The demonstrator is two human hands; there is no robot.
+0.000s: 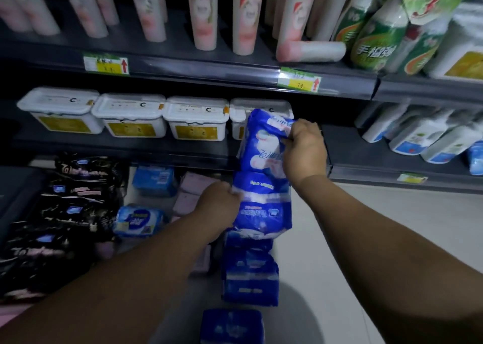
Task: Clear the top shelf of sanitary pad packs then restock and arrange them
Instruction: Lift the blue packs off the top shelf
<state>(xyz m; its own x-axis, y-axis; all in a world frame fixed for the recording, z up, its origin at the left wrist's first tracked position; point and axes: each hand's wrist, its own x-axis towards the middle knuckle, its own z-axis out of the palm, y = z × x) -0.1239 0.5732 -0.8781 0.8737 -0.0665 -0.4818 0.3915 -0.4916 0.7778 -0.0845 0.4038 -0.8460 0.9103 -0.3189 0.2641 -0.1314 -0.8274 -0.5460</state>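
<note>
The left grip is curled round the side of the lower blue pack and the right grip pinches the top of the upper blue pack, both held before the right end of the tub shelf; probably light, soft and slippery, they seem best clasped across their sides.

The scene is registering as dim, with a cool blue cast. Recesses under the shelf edge are sinking into near-black shadow; the white tubs and pale floor are catching the most light. Motion blur is smearing the pink bottles, price labels and black packs. The blue pad packs at centre are rendering comparatively sharp. Wide-angle distortion is bowing the shelf lines toward the borders.
</note>
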